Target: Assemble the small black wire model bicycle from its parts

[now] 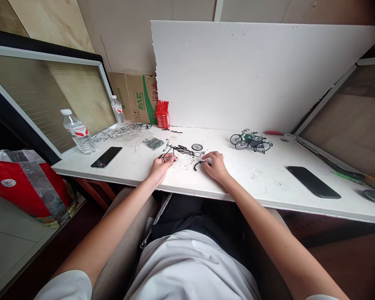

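Left hand (pixel 161 164) resting on the white desk (pixel 268 183), fingers curled around the front end of a small black model bicycle frame (pixel 178 150). Right hand (pixel 216 164) just beside, fingertips pinched on a curved black part (pixel 197 165) lying on the desk. Loose model wheel (pixel 197 147) between the hands, further back. Finished green model bicycles (pixel 251 141) well to the right; black phone (pixel 106 156) to the left.
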`<state>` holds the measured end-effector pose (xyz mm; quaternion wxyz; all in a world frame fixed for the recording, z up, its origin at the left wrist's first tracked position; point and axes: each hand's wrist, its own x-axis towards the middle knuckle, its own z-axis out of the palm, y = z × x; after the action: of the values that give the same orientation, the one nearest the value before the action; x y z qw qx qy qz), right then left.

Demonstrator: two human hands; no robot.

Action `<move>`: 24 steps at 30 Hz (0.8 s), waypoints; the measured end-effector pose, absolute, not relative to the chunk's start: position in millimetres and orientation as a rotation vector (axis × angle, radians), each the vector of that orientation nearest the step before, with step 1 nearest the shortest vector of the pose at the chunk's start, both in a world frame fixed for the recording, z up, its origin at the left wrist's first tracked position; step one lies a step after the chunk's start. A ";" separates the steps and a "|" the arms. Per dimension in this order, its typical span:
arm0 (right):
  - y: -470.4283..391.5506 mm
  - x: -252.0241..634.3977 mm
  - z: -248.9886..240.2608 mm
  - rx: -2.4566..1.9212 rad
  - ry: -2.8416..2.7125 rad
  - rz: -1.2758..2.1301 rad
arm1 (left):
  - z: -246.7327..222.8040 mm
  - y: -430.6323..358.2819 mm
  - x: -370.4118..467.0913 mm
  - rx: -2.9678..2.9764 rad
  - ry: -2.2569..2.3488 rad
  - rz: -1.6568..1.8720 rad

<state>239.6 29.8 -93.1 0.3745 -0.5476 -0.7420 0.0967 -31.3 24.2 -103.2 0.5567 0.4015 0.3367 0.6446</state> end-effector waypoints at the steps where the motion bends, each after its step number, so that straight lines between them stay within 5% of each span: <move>1: 29.7 239.5 -92.9 -1.404 -1.901 0.249 | -103.6 25.3 -31.4 0.932 0.794 1.529; 24: 86.6 199.0 -72.7 -1.439 -2.161 0.125 | -97.3 23.0 -30.2 0.812 0.710 1.563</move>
<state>199.0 86.6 -72.7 0.2679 -0.5333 -0.8010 0.0463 -30.2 23.0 -97.3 0.5821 0.3477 0.3040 0.6692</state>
